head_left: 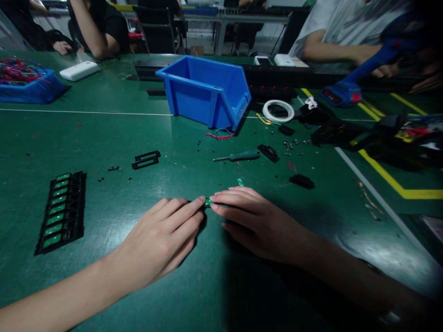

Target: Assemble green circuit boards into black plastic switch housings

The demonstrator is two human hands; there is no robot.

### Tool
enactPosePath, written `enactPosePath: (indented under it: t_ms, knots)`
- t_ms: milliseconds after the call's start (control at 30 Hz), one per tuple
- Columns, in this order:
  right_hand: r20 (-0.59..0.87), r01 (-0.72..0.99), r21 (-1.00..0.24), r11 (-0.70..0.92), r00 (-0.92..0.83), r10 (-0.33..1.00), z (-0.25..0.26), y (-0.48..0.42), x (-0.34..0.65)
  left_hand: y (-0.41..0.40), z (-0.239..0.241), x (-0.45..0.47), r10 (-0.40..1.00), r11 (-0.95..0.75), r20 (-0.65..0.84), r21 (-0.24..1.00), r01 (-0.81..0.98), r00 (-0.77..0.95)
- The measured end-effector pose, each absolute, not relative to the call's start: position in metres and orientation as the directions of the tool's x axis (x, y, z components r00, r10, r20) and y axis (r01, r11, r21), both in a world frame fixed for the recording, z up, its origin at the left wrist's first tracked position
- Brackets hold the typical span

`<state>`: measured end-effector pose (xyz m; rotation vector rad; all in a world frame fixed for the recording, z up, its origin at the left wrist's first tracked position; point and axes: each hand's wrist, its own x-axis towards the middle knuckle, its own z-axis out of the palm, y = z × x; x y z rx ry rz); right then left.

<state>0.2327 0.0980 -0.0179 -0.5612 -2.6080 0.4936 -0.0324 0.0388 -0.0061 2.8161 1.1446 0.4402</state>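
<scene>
Between the fingertips of both hands is a small green circuit board [208, 202], mostly hidden by the fingers. My left hand [166, 235] grips its left end, palm down. From the other side, my right hand [256, 221] pinches the right end with thumb and fingers. Just beyond the right fingertips lies another small green piece [240, 181]. A green-handled screwdriver [242, 156] rests farther back. To the left is a row of black holders with green boards [58, 214], set side by side. Two black frames [146, 159] lie between that row and the screwdriver.
A blue bin [204, 94] stands at the back centre, near a white tape roll [278, 111]. Black housings [302, 180] and loose screws [290, 145] lie to the right. A blue tray [31, 92] holds wires at far left. A co-worker's arm [339, 50] is near a blue power drill [360, 69].
</scene>
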Motion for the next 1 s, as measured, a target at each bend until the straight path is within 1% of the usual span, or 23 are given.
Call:
enactPosePath:
  t_ms: [567,767,867,1000]
  knots:
    - [0.318,0.306,-0.408,0.860,-0.835,0.448,-0.0173,0.0983,0.2324,0.0401,-0.0032,-0.0306,0.692,-0.720,0.227,0.142,0.679,0.686]
    - [0.298,0.316,-0.422,0.849,-0.836,0.460,-0.0164,0.0979,0.2323,0.0394,-0.0027,-0.0305,0.688,-0.722,0.221,0.115,0.683,0.691]
    - [0.314,0.311,-0.418,0.853,-0.832,0.457,-0.0173,0.0979,0.2324,0.0394,-0.0025,-0.0306,0.684,-0.725,0.229,0.101,0.681,0.693]
    - [0.322,0.311,-0.424,0.851,-0.826,0.462,-0.0176,0.0980,0.2319,0.0403,-0.0034,-0.0308,0.680,-0.728,0.249,0.119,0.675,0.690]
